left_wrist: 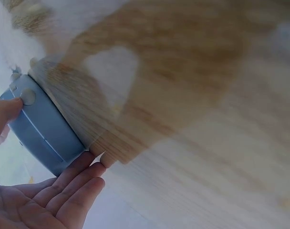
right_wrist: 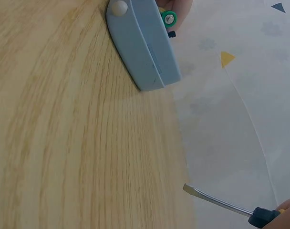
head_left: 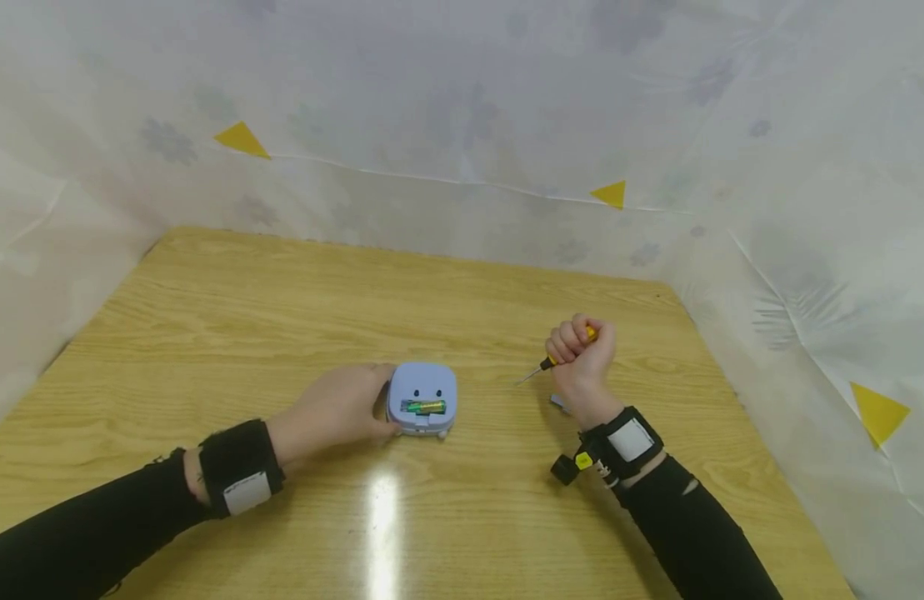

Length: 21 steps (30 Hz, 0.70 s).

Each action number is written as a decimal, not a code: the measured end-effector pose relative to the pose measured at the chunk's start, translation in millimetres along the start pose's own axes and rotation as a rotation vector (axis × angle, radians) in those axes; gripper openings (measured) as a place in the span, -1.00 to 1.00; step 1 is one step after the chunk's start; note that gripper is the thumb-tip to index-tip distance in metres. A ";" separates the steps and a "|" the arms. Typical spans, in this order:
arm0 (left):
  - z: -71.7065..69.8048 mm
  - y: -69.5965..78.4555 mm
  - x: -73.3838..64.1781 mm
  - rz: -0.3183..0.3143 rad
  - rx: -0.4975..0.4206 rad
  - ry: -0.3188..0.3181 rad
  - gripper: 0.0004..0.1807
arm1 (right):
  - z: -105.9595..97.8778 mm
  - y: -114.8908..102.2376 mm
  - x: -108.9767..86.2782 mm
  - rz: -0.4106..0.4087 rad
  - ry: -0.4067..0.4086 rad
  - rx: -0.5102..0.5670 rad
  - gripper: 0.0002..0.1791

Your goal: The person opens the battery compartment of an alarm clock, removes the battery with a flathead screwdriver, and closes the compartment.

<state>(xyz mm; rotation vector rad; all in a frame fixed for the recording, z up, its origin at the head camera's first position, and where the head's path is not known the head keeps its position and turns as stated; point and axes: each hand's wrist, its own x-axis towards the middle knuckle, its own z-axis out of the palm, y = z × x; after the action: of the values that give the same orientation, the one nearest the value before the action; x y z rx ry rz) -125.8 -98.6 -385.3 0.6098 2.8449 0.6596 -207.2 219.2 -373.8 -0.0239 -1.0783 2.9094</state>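
Note:
A light-blue rounded case [head_left: 422, 379] with two black eye-like dots sits on the table left of the right hand. A green and gold battery [head_left: 429, 407] lies in its open slot, and its end shows in the right wrist view. My left hand [head_left: 336, 408] grips the case from the left, thumb at the near side and fingers beyond. In the left wrist view, a round whitish knob [left_wrist: 28, 97] shows beside the thumb. My right hand [head_left: 587, 367] holds a yellow and black screwdriver [head_left: 547, 364] in a fist, its flat tip pointing toward the case, apart from it.
A small grey-blue piece [head_left: 558, 402] lies on the wooden table [head_left: 297, 308] beside the right wrist, partly hidden. Pale patterned sheeting [head_left: 432, 100] rises behind and at both sides, with yellow triangles on it. A small black camera [head_left: 565, 469] hangs from the right wrist strap.

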 end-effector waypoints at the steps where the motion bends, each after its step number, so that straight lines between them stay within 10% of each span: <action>1: -0.1 0.0 0.1 -0.001 -0.001 0.001 -0.09 | -1.3 -1.3 1.0 -0.004 -0.001 -0.009 -0.43; 21: -1.2 0.5 0.4 -0.002 0.009 0.004 -0.08 | -22.3 -24.1 18.5 -0.139 0.047 -0.275 -0.47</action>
<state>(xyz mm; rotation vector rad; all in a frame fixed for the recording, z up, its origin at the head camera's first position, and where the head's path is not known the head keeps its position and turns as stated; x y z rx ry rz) -126.3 -98.5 -384.0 0.6073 2.8532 0.6486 -224.3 252.7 -375.1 -0.0250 -1.4016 2.6064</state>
